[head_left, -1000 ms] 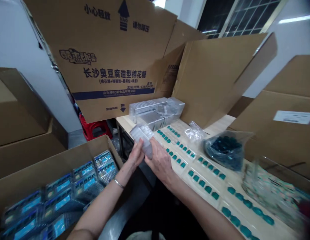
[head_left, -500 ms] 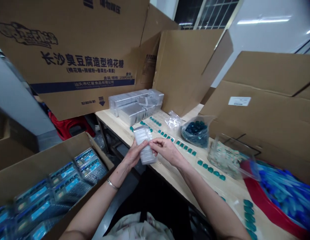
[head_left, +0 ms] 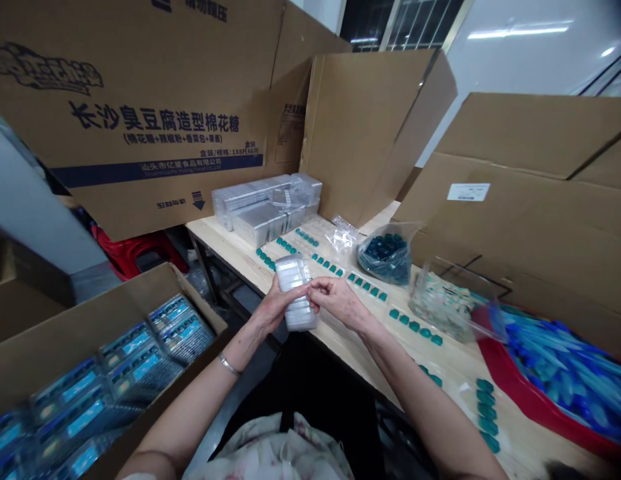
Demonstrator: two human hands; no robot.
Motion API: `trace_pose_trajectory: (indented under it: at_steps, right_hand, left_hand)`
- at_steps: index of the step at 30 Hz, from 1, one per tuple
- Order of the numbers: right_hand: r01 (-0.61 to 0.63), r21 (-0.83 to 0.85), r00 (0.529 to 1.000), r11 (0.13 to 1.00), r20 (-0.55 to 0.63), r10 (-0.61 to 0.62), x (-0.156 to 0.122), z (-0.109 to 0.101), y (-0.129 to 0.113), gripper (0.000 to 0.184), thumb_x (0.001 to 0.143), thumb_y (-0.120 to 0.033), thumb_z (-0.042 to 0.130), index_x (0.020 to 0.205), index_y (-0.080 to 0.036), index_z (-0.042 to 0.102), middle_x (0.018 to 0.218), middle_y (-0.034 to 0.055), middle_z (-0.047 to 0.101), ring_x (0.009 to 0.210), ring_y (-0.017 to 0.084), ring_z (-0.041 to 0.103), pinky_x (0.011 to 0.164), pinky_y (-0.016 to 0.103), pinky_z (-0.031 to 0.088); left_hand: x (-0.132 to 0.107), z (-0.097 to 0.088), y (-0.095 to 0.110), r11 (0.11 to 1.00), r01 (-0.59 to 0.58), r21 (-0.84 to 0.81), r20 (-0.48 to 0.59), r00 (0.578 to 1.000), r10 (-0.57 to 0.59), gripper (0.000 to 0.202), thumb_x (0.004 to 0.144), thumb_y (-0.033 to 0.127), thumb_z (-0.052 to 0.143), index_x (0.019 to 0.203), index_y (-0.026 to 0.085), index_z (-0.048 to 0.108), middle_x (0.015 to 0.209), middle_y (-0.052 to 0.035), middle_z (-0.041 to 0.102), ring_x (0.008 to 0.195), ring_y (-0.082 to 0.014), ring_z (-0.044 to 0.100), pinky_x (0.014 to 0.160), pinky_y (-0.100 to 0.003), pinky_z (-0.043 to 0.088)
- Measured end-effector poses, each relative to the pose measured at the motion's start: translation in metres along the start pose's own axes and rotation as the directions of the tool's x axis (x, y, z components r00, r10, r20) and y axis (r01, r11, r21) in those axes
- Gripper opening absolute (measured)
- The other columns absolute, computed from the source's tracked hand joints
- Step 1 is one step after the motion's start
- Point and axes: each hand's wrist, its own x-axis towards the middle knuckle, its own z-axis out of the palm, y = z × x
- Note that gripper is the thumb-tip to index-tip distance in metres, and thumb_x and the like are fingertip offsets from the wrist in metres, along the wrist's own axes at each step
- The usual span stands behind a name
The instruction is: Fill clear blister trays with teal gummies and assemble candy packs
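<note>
My left hand [head_left: 271, 308] is wrapped round a stack of clear plastic trays [head_left: 301, 319], held tilted over the table's near edge. At the stack's right side the thumb and fingertips of my right hand [head_left: 340, 303] are pinched together on its edge; whether they grip a single tray cannot be made out. Behind the stack, a row of green gem-shaped pieces [head_left: 327, 265] lies on the table in clear trays. Another green row [head_left: 367, 287] lies to the right of my right hand.
More clear trays [head_left: 260, 223] stand stacked at the back. On the right are a bag of dark pieces [head_left: 386, 257], a clear bin [head_left: 443, 303] and a red basin [head_left: 520, 387] of blue pieces. At left, a carton [head_left: 205, 303] holds blue-labelled packs. Tall cardboard [head_left: 363, 127] encloses the table.
The view has shifted slightly, so the table and boxes sit a little further left. Both hands keep hold of the tray stack, which appears a bit more upright.
</note>
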Motion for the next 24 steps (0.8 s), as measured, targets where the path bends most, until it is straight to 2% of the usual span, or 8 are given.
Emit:
trace_pose_trajectory:
  at_steps: [6, 12, 14, 17, 21, 24]
  right_hand:
    - [-0.004, -0.096, 0.993, 0.995, -0.122, -0.008, -0.001, 0.008, 0.007, 0.011, 0.068, -0.022, 0.05, 0.067, -0.015, 0.059, 0.051, -0.0047, 0.051, 0.045, 0.008, 0.047, 0.047, 0.02, 0.039]
    - [0.029, -0.132, 0.97, 0.991, -0.235, -0.059, 0.001, -0.013, 0.009, 0.015, 0.074, -0.03, 0.053, 0.074, -0.016, 0.059, 0.055, -0.0029, 0.054, 0.048, 0.01, 0.051, 0.051, 0.023, 0.042]
    - [0.059, -0.124, 0.981, 0.991, -0.179, -0.081, 0.002, -0.016, 0.006, 0.019, 0.076, -0.033, 0.054, 0.081, -0.016, 0.059, 0.06, -0.0017, 0.057, 0.053, 0.011, 0.055, 0.056, 0.024, 0.045]
    - [0.076, -0.087, 0.996, 0.993, -0.041, -0.079, 0.005, -0.011, 0.002, 0.023, 0.076, -0.035, 0.057, 0.087, -0.015, 0.06, 0.064, -0.0013, 0.057, 0.057, 0.011, 0.056, 0.058, 0.024, 0.047]
    - [0.066, -0.032, 0.998, 0.997, 0.022, -0.065, 0.01, -0.005, 0.001, 0.021, 0.077, -0.034, 0.056, 0.08, -0.014, 0.061, 0.061, -0.0016, 0.056, 0.056, 0.01, 0.053, 0.058, 0.023, 0.045]
    - [0.036, 0.007, 0.997, 0.999, 0.074, -0.037, 0.013, -0.007, 0.005, 0.02, 0.076, -0.033, 0.055, 0.072, -0.014, 0.06, 0.061, -0.0014, 0.057, 0.055, 0.009, 0.053, 0.058, 0.023, 0.044]
  left_hand:
    - [0.005, -0.002, -0.01, 0.999, -0.011, -0.041, -0.047, 0.999, 0.009, 0.064, 0.062, 0.023, 0.074, 0.117, 0.019, 0.042, 0.092, -0.0075, 0.065, 0.078, -0.0214, 0.063, 0.073, -0.039, 0.048]
    - [0.011, -0.015, -0.009, 0.999, -0.018, -0.051, -0.118, 0.993, 0.011, 0.058, 0.06, 0.028, 0.075, 0.112, 0.018, 0.051, 0.092, -0.0065, 0.065, 0.078, -0.0188, 0.062, 0.076, -0.036, 0.048]
    - [0.013, -0.016, -0.006, 0.998, -0.049, -0.03, -0.141, 0.989, 0.044, 0.059, 0.06, 0.027, 0.076, 0.113, 0.018, 0.05, 0.094, -0.0062, 0.064, 0.079, -0.0182, 0.062, 0.076, -0.035, 0.047]
    - [0.016, -0.011, -0.003, 0.998, -0.066, -0.019, -0.078, 0.995, 0.065, 0.057, 0.062, 0.027, 0.074, 0.113, 0.019, 0.049, 0.093, -0.0063, 0.064, 0.077, -0.0186, 0.062, 0.073, -0.035, 0.048]
    - [0.017, -0.004, -0.001, 0.998, -0.051, -0.023, 0.009, 0.999, 0.051, 0.044, 0.066, 0.03, 0.072, 0.103, 0.016, 0.052, 0.08, -0.0043, 0.063, 0.064, -0.0155, 0.06, 0.065, -0.032, 0.047]
    - [0.017, -0.006, -0.002, 0.999, -0.032, -0.013, 0.021, 0.999, 0.032, 0.042, 0.066, 0.03, 0.072, 0.1, 0.015, 0.052, 0.076, -0.0036, 0.062, 0.061, -0.015, 0.059, 0.064, -0.033, 0.047]
